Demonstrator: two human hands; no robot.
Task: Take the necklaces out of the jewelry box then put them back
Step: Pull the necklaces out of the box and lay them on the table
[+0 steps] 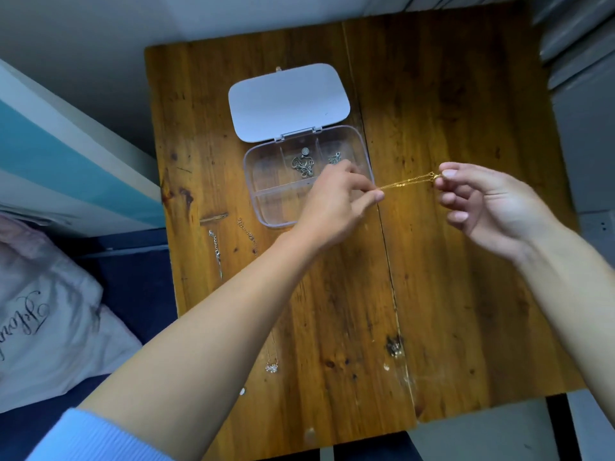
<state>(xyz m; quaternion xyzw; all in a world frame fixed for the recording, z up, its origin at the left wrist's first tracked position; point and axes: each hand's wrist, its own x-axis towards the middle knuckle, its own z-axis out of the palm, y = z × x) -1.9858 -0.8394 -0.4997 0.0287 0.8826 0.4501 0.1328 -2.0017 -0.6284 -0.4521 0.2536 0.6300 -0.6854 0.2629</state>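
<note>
The wooden table [449, 261] fills most of the view, with a pale pillow [43, 311] bearing script lettering off its left edge. On the table sits the clear jewelry box [266, 181], its white lid [289, 100] swung fully open and lying flat behind it. The left hand [332, 207] reaches over the box's right side, thumb and forefinger pinched on one end of a gold necklace [406, 182]. The right hand [489, 207] pinches the other end the same way, its remaining fingers loosely curled, so the chain stretches taut between both hands above the table, just right of the box. A silver necklace [302, 164] lies bunched in the box's middle rear compartment, and a smaller silver piece [335, 158] in the compartment to its right. Two thin chains [217, 251] lie stretched out on the table in front of the box, left of the forearm
</note>
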